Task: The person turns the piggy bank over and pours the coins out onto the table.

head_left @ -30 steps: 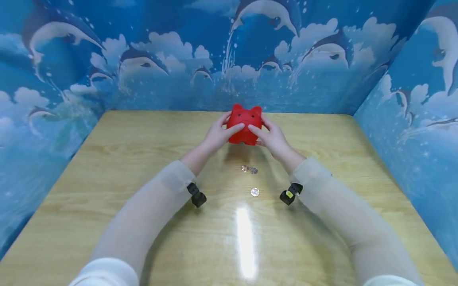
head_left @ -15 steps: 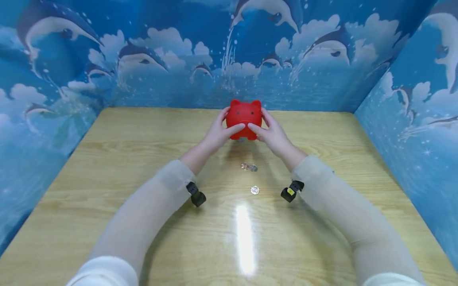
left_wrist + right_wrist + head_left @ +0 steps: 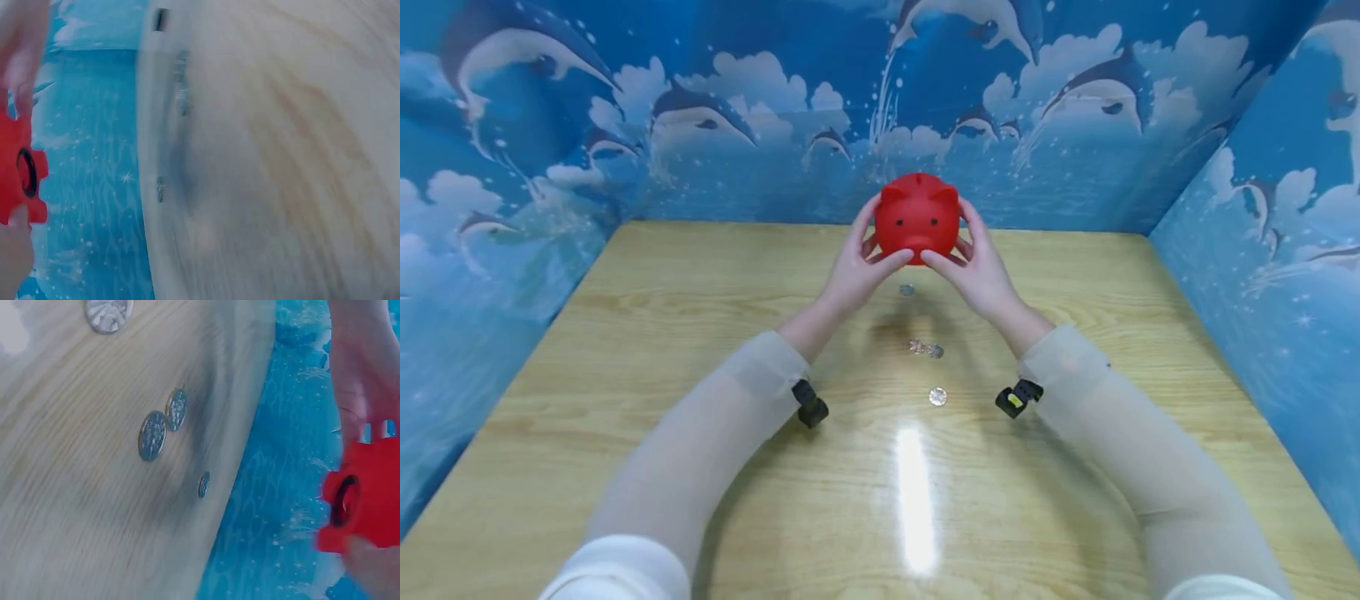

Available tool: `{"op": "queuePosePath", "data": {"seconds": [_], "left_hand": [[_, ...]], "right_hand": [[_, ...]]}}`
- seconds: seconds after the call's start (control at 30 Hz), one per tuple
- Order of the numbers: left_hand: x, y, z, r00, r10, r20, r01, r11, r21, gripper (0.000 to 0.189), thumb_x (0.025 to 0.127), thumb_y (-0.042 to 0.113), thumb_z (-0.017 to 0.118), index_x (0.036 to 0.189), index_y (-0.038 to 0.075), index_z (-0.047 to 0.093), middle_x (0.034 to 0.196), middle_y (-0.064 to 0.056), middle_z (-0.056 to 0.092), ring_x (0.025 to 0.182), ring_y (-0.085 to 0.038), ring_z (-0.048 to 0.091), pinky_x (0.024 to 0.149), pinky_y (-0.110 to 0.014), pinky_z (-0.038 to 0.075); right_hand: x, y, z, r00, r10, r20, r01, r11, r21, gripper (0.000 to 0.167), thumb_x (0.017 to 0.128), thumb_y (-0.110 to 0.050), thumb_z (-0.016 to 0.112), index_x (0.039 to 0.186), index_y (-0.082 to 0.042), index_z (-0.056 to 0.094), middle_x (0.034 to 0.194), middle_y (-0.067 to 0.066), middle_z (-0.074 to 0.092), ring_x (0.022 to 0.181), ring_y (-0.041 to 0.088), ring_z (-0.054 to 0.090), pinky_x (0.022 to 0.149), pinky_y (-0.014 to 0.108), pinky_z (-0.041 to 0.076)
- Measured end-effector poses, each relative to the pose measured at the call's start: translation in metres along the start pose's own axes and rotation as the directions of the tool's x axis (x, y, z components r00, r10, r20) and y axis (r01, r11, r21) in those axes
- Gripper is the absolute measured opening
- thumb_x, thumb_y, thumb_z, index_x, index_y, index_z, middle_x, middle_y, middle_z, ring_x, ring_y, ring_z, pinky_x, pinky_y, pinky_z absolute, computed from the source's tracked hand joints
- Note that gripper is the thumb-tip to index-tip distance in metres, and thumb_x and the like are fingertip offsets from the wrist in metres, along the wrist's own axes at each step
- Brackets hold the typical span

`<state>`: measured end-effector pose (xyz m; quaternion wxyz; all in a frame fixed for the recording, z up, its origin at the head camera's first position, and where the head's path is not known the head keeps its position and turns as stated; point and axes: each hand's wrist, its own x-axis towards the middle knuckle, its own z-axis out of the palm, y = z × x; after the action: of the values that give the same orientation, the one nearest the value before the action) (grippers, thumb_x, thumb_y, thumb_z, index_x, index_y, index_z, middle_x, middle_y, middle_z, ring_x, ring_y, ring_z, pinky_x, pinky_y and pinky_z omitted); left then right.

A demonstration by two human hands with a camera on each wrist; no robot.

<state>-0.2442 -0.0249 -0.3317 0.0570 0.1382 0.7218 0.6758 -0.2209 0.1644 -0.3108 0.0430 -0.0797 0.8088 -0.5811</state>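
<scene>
Above the far part of the counter (image 3: 715,279), the left grip (image 3: 853,271) and right grip (image 3: 984,272) clamp opposite sides of the red piggy bank (image 3: 917,217). It is probably light, stiff and slightly slippery, best held at its rounded sides.

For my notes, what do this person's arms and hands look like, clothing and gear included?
The left hand and right hand are ungloved. The left sleeve and right sleeve are long and pale beige, with white fabric further up. Each cuff carries a small, blocky black camera; the right one bears a yellow mark.
</scene>
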Motion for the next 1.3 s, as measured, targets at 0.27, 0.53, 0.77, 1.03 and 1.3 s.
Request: {"op": "queuePosePath", "data": {"seconds": [0.27,0.53,0.77,1.03,1.3], "left_hand": [[0.002,-0.007,0.005,0.951,-0.307,0.019,0.304,0.948,0.094,0.079,0.086,0.043,0.063,0.149,0.022,0.021,0.141,-0.006,0.038,0.119,-0.025,0.046,0.085,-0.038,0.051],[0.000,0.005,0.005,0.999,-0.042,-0.023,0.043,0.999,0.030,0.078,0.086,0.034,0.066,0.148,0.026,0.021,0.145,0.001,0.031,0.123,-0.023,0.041,0.086,-0.037,0.050],[0.001,0.001,0.002,0.976,-0.216,0.001,0.215,0.971,0.104,0.080,0.086,0.043,0.063,0.149,0.020,0.020,0.141,-0.005,0.038,0.118,-0.022,0.046,0.084,-0.035,0.051],[-0.001,0.011,0.006,0.961,-0.277,0.014,0.271,0.948,0.166,0.080,0.086,0.046,0.062,0.149,0.022,0.019,0.143,-0.004,0.036,0.120,-0.024,0.044,0.086,-0.037,0.050],[-0.010,0.016,0.012,0.988,0.147,-0.046,-0.140,0.982,0.126,0.076,0.087,0.030,0.066,0.149,0.018,0.023,0.145,-0.001,0.033,0.124,-0.018,0.040,0.090,-0.034,0.048]], "right_hand": [[0.006,0.012,0.001,0.960,0.232,0.155,-0.248,0.965,0.088,0.071,0.094,-0.036,0.053,0.151,-0.024,0.013,0.144,0.013,0.033,0.120,0.033,0.045,0.097,0.048,0.041],[0.000,0.004,0.003,1.000,-0.021,-0.017,0.021,1.000,-0.002,0.078,0.089,-0.039,0.061,0.150,-0.029,0.013,0.150,0.001,0.023,0.127,0.028,0.037,0.094,0.044,0.045],[0.004,0.003,0.005,0.983,0.141,0.119,-0.151,0.985,0.085,0.071,0.092,-0.039,0.056,0.150,-0.029,0.016,0.145,0.007,0.033,0.122,0.029,0.043,0.094,0.044,0.044],[-0.001,0.010,0.007,0.986,0.140,0.095,-0.152,0.981,0.122,0.069,0.092,-0.041,0.054,0.150,-0.027,0.018,0.145,0.005,0.035,0.119,0.029,0.046,0.096,0.043,0.043],[-0.009,0.004,0.011,0.975,-0.194,-0.108,0.204,0.974,0.096,0.072,0.093,-0.028,0.058,0.150,-0.024,0.015,0.151,-0.001,0.023,0.130,0.023,0.035,0.099,0.042,0.040]]}}
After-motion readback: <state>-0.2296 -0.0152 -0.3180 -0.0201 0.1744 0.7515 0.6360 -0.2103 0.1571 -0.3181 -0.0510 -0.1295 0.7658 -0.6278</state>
